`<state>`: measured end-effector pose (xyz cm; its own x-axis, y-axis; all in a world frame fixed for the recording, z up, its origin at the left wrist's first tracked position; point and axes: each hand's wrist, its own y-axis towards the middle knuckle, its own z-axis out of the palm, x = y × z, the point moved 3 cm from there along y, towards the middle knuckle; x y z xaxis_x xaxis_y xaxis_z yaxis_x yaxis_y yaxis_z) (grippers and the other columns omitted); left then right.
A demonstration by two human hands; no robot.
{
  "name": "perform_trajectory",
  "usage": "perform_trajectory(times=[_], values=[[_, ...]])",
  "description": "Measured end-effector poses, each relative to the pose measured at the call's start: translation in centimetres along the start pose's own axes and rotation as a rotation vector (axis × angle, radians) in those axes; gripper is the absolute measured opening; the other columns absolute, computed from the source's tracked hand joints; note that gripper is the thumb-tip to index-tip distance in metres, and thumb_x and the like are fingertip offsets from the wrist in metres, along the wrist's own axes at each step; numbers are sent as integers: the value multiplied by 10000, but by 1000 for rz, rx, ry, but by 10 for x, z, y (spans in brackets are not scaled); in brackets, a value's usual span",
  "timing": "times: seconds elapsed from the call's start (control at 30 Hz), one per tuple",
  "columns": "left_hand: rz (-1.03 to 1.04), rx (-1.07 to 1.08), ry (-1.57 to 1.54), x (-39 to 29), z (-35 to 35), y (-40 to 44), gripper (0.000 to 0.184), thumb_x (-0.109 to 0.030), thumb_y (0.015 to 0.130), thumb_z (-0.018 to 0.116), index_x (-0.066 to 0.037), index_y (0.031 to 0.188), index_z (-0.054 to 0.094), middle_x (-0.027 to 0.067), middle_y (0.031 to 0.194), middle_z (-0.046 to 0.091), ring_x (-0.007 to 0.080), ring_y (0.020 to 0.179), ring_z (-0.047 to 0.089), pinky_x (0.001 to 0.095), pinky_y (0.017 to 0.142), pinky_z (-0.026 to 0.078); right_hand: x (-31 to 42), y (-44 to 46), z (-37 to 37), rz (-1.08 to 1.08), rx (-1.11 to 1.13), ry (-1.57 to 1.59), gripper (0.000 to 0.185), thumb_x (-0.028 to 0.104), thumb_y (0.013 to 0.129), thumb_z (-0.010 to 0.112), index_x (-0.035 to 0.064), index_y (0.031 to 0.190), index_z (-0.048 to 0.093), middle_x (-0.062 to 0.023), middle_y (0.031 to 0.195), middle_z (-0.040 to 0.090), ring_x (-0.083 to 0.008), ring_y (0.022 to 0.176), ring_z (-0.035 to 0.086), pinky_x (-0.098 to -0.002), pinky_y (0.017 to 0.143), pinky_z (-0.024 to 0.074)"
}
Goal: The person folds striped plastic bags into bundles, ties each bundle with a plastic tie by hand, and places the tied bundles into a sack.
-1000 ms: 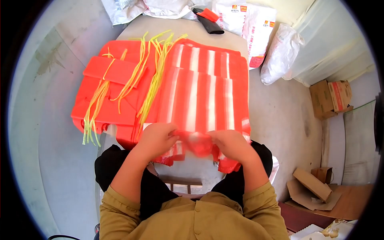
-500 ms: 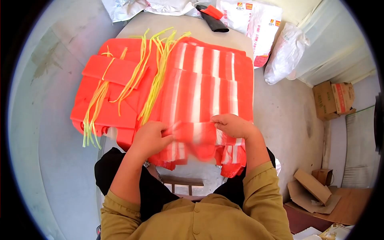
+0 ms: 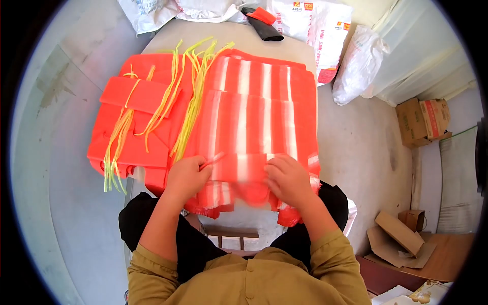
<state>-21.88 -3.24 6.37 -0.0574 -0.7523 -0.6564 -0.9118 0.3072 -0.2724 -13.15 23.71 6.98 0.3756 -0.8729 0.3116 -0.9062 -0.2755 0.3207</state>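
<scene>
A stack of red-and-white striped woven sheets [image 3: 252,117], perhaps bags, lies in front of me with frayed near edges hanging down. My left hand [image 3: 188,178] pinches the near left part of the top sheet, thumb against fingers, with a small fold standing up beside it. At the near right part, my right hand [image 3: 287,180] has its fingers curled on the same sheet. Between my hands the sheet's near edge is blurred by motion. To the left, yellow strips [image 3: 195,101] lie across folded plain red fabric [image 3: 134,147].
The pile rests on a beige tabletop [image 3: 203,35]. White printed sacks [image 3: 333,40] and a black roll with a red piece [image 3: 265,29] are at the far edge. A stuffed white bag [image 3: 360,66] and cardboard boxes [image 3: 424,122] stand to the right. A flattened carton [image 3: 399,241] lies nearer.
My right hand has moved slightly towards me and turned inward over the sheet. My left hand has shifted a little left. The sheet's near edge between them is still moving.
</scene>
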Motion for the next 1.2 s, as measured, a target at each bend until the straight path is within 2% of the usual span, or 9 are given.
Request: perform_trajectory(times=[0.2, 0.3, 0.4, 0.5, 0.6, 0.7, 0.8, 1.0, 1.2], values=[[-30, -30, -47, 8, 5, 2, 308, -323, 896, 637, -24, 855, 701, 186, 776, 692, 370, 775, 679, 481, 704, 523, 4, -12, 1, -39, -32, -121, 458, 3, 766, 680, 55, 1221, 647, -93, 1305, 649, -311, 1234, 602, -438, 1006, 525], [-10, -74, 138, 5, 5, 1, 285, -321, 886, 713, -38, 903, 697, 133, 848, 714, 307, 802, 675, 439, 712, 515, 2, -13, 5, -22, 9, -123, 478, -35, 805, 623, 66, 1272, 638, -87, 1352, 639, -313, 1259, 595, -436, 1021, 519], [226, -262, 507, -22, -7, -15, 316, -294, 816, 781, -79, 1032, 700, 115, 1082, 723, 305, 1042, 658, 459, 867, 520, -2, -11, 3, 29, 111, -125, 499, -42, 835, 592, 86, 1316, 636, -89, 1375, 639, -313, 1268, 596, -422, 1029, 516], [772, -383, 375, -35, -1, -26, 453, -236, 757, 823, -115, 1168, 679, 108, 1255, 676, 306, 1238, 580, 476, 1012, 480, -4, -7, -3, 84, 208, -77, 503, -46, 857, 574, 96, 1334, 640, -110, 1359, 651, -316, 1262, 602, -415, 1028, 514], [768, -189, 350, -27, 9, -23, 443, -168, 754, 817, -100, 1174, 693, 107, 1200, 702, 317, 1205, 612, 498, 1068, 460, -2, 1, -21, 185, 373, 37, 457, -26, 894, 565, 83, 1331, 641, -139, 1325, 663, -329, 1230, 618, -420, 1015, 514], [715, -65, 218, -16, 2, -17, 386, -140, 787, 799, -64, 1151, 697, 105, 1119, 729, 331, 1074, 671, 453, 978, 511, 3, 7, -46, 364, 562, 178, 367, 46, 934, 583, 64, 1294, 653, -166, 1257, 686, -350, 1154, 648, -427, 959, 527], [339, 145, -65, -14, -7, -18, 298, -115, 831, 772, -25, 1102, 691, 113, 1014, 738, 301, 923, 709, 385, 858, 542, -14, 14, -57, 409, 682, 183, 278, 142, 952, 616, 51, 1208, 674, -169, 1131, 718, -354, 1025, 679, -420, 871, 538], [57, -106, -307, 2, 6, 9, 392, -158, 876, 766, -46, 1225, 624, 145, 945, 708, 232, 834, 683, 346, 757, 533, -64, 36, -40, 485, 574, 261, 206, 233, 954, 639, 40, 1022, 663, -128, 928, 716, -305, 849, 671, -403, 764, 522], [89, -251, -96, -15, 9, 11, 476, -203, 905, 731, -78, 1332, 561, 194, 1024, 688, 321, 918, 674, 403, 797, 533, -63, 27, -27, 546, 464, 173, 191, 248, 981, 614, 60, 998, 640, -127, 926, 705, -315, 873, 663, -413, 764, 515]])
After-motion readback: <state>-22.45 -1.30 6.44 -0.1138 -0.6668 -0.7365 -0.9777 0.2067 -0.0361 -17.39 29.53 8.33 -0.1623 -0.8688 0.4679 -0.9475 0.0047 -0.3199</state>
